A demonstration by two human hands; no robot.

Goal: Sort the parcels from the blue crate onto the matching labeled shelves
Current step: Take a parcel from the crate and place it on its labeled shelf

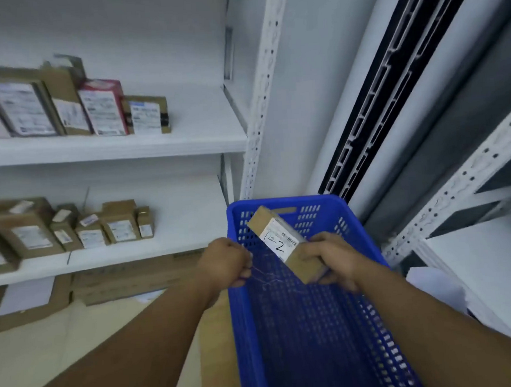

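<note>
**Blue crate nearly done, one parcel in hand**

White metal shelving unit fills the left and middle of the view. Its upper shelf carries a row of boxes standing upright with their labels to the front. The lower shelf carries a second row of smaller boxes, also upright. Under it, a big flat carton lies on the floor.

The crate stands in front of the person, to the right of the shelves. Its mesh bottom is visible over most of its length, and no other parcel shows inside it. So I judge the sorting is close to the end: many boxes are on the shelves, and this one seems to be the last.

The parcel, a small brown box, is above the far end of the crate, tilted. Its white label has a handwritten mark that looks like "1-2". What remains is to find the shelf with this mark; no shelf labels are readable here.

The right hand grips the near end of the parcel. The left hand has its fingers curled on the left rim of the crate.
</note>
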